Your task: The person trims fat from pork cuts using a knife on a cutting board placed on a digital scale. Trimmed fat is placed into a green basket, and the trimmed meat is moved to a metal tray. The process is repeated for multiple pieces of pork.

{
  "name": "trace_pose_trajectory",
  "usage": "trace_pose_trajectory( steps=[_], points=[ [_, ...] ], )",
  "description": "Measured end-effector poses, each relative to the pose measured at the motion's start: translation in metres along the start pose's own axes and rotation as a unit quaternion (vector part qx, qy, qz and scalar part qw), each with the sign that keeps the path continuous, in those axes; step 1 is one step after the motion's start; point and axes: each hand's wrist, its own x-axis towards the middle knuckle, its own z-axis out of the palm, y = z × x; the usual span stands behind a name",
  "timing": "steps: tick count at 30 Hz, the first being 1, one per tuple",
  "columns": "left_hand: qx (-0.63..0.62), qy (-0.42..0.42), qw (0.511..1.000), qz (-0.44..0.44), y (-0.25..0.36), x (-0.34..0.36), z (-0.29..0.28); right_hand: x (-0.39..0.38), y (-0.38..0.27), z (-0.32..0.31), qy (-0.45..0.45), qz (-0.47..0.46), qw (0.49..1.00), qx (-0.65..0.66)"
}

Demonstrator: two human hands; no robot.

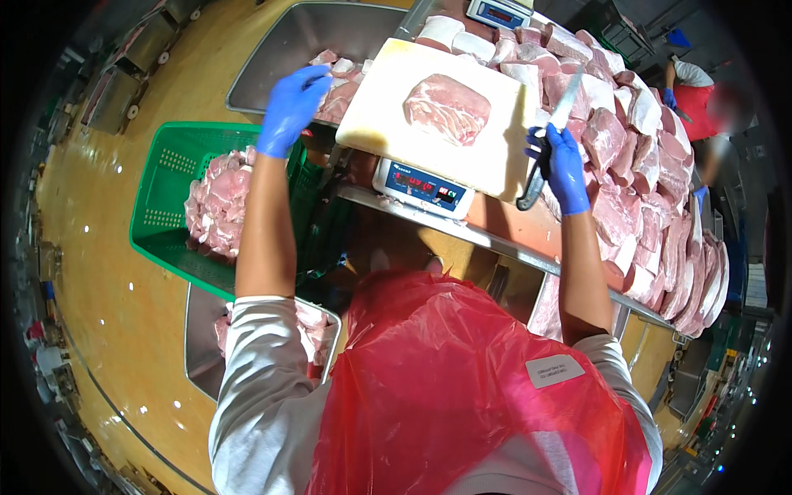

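My right hand (564, 172), in a blue glove, is closed round the black handle of a knife (567, 103). Its blade points away from me, over the heap of meat on the right. A slab of pork (448, 110) lies flat on the white cutting board (375, 124), with neither hand touching it. The board rests on a digital scale (423, 189) with a lit red display. Left of the board, my gloved left hand (293, 109) is raised beside a steel tub (256, 70) holding meat pieces. Its fingers reach toward the board, apart and holding nothing I can see.
A green crate (157, 194) of meat trimmings stands at left, above another steel tub (202, 363) with meat. Many pork cuts (606, 140) cover the table on the right. A second scale (499, 12) sits at the far edge. A person in red (693, 107) works at far right.
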Motion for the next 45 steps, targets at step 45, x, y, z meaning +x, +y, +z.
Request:
trace_pose_trajectory(
  steps=[45],
  points=[
    [-0.391, 0.039, 0.920, 0.005, 0.065, 0.095, 0.186, -0.163, 0.008, -0.016, -0.035, 0.006, 0.998, 0.046]
  ],
)
